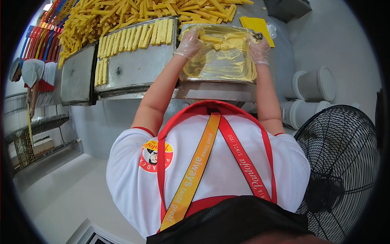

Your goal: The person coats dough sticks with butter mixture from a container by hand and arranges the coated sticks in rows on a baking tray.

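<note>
Both my hands wear clear plastic gloves and are over a metal tray (217, 79) smeared with yellow cream (231, 44). My left hand (189, 44) is at the tray's left side, its fingers closed on one end of a yellow bread stick (210, 39) that reaches into the cream. My right hand (260, 50) is closed at the tray's right edge. A small dark metallic thing (258, 36) shows at its fingertips; its kind is not clear. Left of the tray, a baking sheet (138, 67) bears a row of coated sticks (134, 37).
Uncoated yellow sticks (134, 10) are heaped behind the trays. Another baking sheet (77, 75) lies farther left. Yellow sheets (256, 25) are at the back right. White buckets (313, 83) and a black fan (339, 171) stand right. Another person (34, 73) bends over at far left.
</note>
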Available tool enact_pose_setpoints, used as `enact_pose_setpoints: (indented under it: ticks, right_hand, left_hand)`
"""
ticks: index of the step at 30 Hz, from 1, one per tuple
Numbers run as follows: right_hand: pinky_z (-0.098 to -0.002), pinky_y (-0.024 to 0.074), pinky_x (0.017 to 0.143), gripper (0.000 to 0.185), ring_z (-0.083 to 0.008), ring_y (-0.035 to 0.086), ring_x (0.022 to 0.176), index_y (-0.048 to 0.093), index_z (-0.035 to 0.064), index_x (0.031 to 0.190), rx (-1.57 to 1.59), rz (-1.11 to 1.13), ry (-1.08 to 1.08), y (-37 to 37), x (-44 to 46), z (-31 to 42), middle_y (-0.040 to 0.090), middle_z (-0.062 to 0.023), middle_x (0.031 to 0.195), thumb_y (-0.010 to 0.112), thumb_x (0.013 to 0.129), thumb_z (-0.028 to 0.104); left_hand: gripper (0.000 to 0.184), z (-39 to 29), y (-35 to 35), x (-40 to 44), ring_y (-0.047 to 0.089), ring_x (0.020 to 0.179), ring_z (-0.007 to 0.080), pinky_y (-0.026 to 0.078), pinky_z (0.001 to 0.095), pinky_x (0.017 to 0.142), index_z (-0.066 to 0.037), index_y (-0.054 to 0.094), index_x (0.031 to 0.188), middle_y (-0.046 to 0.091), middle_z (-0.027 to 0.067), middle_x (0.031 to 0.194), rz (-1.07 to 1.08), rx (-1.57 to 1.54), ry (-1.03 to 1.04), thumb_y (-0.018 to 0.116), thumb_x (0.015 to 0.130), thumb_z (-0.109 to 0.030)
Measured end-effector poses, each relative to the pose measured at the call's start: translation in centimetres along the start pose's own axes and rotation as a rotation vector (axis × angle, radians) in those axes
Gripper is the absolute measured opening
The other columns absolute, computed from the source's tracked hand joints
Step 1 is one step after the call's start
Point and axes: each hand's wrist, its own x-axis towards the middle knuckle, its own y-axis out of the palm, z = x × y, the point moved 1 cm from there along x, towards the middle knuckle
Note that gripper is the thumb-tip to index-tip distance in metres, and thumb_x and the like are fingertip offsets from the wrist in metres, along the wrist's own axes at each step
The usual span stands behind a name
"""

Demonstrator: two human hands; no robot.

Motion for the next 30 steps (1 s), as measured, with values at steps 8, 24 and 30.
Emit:
enact_pose_setpoints:
  ticks: [8,24,30]
  right_hand:
    - [-0.0396,0.0499,0.075,0.030,-0.0338,0.064,0.083,0.065,0.0028,0.096,-0.005,0.016,0.065,0.3,-1.5,0.4,0.067,-0.0170,0.087,0.071,0.077,0.025]
    - [-0.0294,0.0510,0.073,0.021,-0.0155,0.064,0.078,0.063,0.0028,0.098,0.776,0.258,-0.108,3.3,-5.0,9.0,0.067,-0.0077,0.090,0.072,0.079,0.006]
    - [-0.0310,0.0486,0.062,0.027,-0.0147,0.060,0.067,0.068,0.0019,0.085,0.650,0.330,0.457,6.0,-1.7,0.7,0.066,-0.0040,0.076,0.074,0.080,0.028]
  left_hand:
    - [0.033,0.4,-4.0,-1.7,0.060,0.091,0.0381,0.049,0.0430,0.081,-0.003,0.061,0.103,0.063,0.0215,0.095,-0.053,0.151,0.013,0.067,0.071,-0.009]
    - [0.023,1.6,0.0,-2.4,0.058,0.095,0.0401,0.047,0.0426,0.083,0.000,0.059,0.096,0.062,0.0232,0.096,0.033,0.018,-0.052,0.063,0.075,-0.008]
    - [0.026,0.3,-1.5,-2.8,0.058,0.096,0.0410,0.047,0.0432,0.084,0.001,0.059,0.100,0.062,0.0249,0.097,0.101,-0.001,-0.118,0.062,0.076,-0.008]
